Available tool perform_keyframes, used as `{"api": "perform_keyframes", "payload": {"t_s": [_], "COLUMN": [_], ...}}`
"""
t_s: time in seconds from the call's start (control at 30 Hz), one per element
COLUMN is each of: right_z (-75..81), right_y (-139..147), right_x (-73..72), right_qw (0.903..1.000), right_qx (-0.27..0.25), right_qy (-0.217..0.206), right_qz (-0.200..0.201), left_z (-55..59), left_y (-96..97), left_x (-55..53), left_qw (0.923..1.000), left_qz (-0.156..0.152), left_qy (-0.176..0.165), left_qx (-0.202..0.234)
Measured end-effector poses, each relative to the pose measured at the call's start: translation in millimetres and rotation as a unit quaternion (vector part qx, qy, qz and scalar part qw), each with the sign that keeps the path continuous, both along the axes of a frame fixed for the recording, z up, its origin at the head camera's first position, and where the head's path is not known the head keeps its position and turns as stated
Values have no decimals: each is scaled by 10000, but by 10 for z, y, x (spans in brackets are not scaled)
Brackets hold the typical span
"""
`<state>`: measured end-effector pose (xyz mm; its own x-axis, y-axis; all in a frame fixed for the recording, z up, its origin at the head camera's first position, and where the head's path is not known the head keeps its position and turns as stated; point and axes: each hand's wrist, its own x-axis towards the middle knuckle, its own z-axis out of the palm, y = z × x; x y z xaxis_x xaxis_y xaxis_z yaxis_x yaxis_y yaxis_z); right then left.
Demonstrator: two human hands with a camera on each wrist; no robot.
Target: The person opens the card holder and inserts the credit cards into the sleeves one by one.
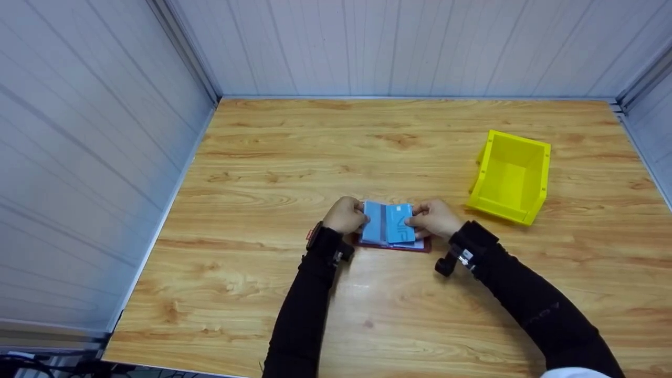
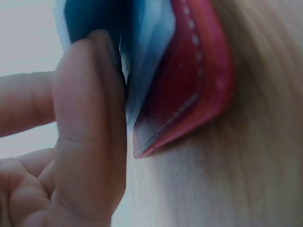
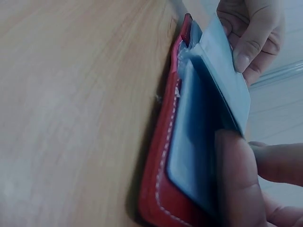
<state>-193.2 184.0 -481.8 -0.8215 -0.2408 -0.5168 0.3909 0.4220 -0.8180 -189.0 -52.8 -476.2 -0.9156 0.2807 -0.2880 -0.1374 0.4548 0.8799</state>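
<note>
A red card holder [image 3: 154, 189] with white stitching lies spread on the table, its plastic sleeves [image 1: 373, 227] standing up from the cover. My left hand [image 1: 344, 215] pinches the left-hand sleeve between thumb and fingers at its outer edge. On the right side, a blue card [image 1: 400, 224] with large lettering and a small chip is pinched by my right hand [image 1: 436, 219] at its right edge. The left wrist view shows the left thumb [image 2: 90, 127] against a sleeve, with the red cover beside it. Whether the blue card is inside a sleeve I cannot tell.
A yellow plastic bin [image 1: 485, 176] stands to the right, beyond my right hand. The wood-patterned table [image 1: 252, 173] is bounded by pale panels [image 1: 367, 47] at the back and sides. Dark cables [image 1: 47, 362] lie past the table's near left corner.
</note>
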Motion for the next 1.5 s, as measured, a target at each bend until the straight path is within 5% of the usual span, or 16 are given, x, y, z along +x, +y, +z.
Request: {"api": "perform_keyframes", "payload": {"t_s": [0.5, 1.07, 1.5], "right_z": [55, -15, 8], "right_y": [84, -120, -192], "right_x": [-2, -25, 13], "right_qw": [9971, 9993, 9982], "right_qx": [550, -255, -469], "right_qy": [56, 145, 187], "right_qz": [524, -210, -309], "left_z": [0, 8, 5], "left_y": [6, 23, 36], "left_x": [-3, -4, -4], "left_qw": [9998, 9999, 9998], "left_qz": [118, 65, 36], "left_qy": [-15, -97, 88], "left_qx": [-177, -99, -198]}}
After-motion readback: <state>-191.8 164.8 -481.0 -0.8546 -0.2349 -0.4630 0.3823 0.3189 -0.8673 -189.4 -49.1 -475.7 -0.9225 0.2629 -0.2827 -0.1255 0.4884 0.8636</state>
